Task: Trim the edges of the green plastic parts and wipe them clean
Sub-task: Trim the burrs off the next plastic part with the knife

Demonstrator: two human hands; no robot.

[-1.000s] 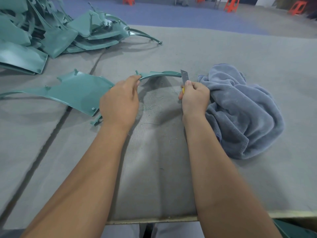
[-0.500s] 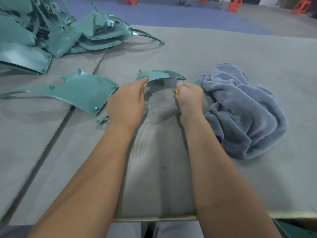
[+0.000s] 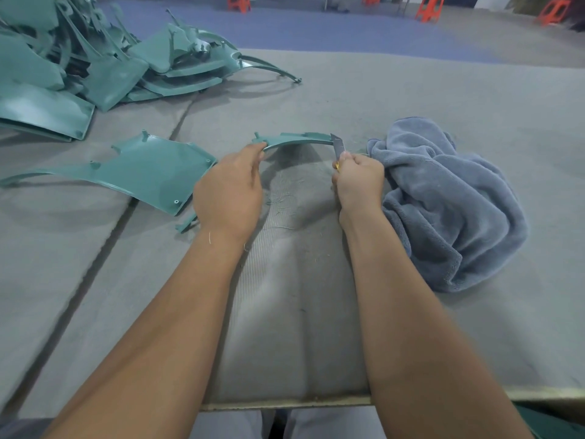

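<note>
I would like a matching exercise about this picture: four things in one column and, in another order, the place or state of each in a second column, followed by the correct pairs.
Things
1. curved green plastic part
2. crumpled grey-blue towel
3. utility knife with grey blade
4. heap of green plastic parts

Places or states
A. piled at the far left of the table
B. gripped in the right hand, blade at the part's edge
C. held at one end by the left hand
D. lying right of the right hand

Pairs: 1-C, 2-D, 3-B, 4-A
</note>
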